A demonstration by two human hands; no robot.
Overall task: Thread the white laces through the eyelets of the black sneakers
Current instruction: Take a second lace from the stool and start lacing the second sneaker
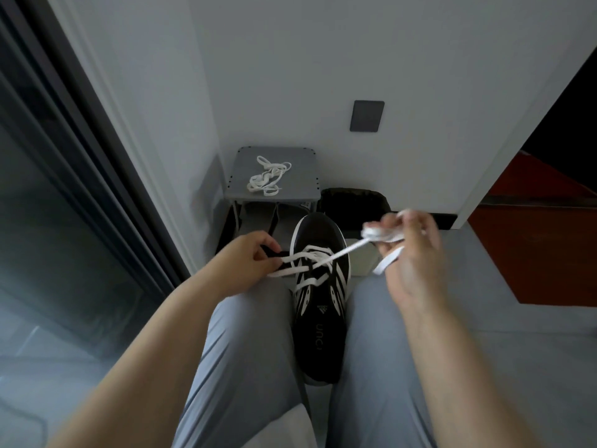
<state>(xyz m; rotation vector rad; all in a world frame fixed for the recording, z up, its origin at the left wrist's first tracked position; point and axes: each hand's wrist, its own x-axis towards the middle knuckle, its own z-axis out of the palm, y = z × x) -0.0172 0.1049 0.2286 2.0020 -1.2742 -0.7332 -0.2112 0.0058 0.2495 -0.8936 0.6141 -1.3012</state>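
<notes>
Left hand (pixel 248 257) pinches the flat white lace (pixel 310 253) at the black white-striped sneaker (pixel 319 299); right hand (pixel 410 250), fingers curled, grips its bunched free end.

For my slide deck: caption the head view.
Lacing a black sneaker: left hand pinches one lace end, right hand holds the other.

left hand (pixel 250 258) fingers pinched, right hand (pixel 408 250) raised, fingers curled
</notes>
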